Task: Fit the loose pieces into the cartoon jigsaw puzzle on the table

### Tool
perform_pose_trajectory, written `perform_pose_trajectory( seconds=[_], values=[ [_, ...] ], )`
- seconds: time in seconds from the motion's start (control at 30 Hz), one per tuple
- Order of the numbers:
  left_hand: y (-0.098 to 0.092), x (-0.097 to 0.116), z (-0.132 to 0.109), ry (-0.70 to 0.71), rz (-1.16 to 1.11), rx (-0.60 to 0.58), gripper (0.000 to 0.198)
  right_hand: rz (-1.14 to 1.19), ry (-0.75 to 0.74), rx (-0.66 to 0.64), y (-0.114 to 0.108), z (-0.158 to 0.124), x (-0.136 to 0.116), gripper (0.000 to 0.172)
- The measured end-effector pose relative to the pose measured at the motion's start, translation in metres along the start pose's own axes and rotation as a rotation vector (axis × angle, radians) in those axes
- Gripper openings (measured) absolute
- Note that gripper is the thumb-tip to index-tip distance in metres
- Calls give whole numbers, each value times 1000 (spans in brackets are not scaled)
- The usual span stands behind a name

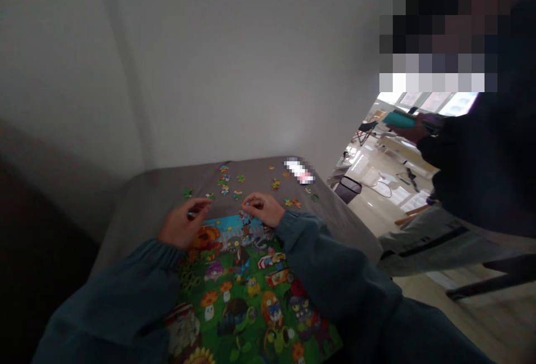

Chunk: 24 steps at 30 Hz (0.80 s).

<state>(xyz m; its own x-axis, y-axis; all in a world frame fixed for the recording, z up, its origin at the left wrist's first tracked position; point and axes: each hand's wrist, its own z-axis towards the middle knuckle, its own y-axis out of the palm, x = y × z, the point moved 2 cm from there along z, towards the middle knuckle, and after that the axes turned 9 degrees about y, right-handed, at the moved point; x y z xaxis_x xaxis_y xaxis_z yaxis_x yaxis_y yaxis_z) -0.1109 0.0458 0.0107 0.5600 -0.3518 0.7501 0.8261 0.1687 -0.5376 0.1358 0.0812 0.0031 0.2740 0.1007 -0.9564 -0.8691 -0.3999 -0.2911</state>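
Observation:
A colourful jigsaw puzzle [238, 286] with cartoon plants and zombies lies flat in front of me, largely joined. My right hand [266, 207] is at its far edge, thumb and forefinger pinched on a small puzzle piece [243, 213], which the fingers partly cover. My left hand [184, 223] hovers by the puzzle's far left corner. Its fingers are loosely curved, thumb apart from forefinger, with nothing visible between them. Loose puzzle pieces [238, 194] lie scattered just beyond both hands, several of them near the table's far side.
The table has a grey cloth [159, 185] and stands against a pale wall [234, 73]. A phone-like object [298, 170], its screen blurred out, lies at the far right corner. To the right a person [494, 146] in dark clothes holds a teal object [400, 119].

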Motion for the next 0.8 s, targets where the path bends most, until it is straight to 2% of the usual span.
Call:
perform_pose_trajectory(
  seconds=[0.17,0.4,0.63,0.8],
  values=[
    [-3,-4,-1,-1,77,-53,52,11,-24,32,-14,0,1,34],
    [-6,-9,0,61,166,-111,49,-21,-32,71,-21,-1,2,32],
    [-7,-7,-3,76,218,-148,49,-15,22,8,-34,-1,6,25],
    [-10,-2,-5,62,238,-166,48,-3,52,-47,-40,-4,7,12]
  ],
)
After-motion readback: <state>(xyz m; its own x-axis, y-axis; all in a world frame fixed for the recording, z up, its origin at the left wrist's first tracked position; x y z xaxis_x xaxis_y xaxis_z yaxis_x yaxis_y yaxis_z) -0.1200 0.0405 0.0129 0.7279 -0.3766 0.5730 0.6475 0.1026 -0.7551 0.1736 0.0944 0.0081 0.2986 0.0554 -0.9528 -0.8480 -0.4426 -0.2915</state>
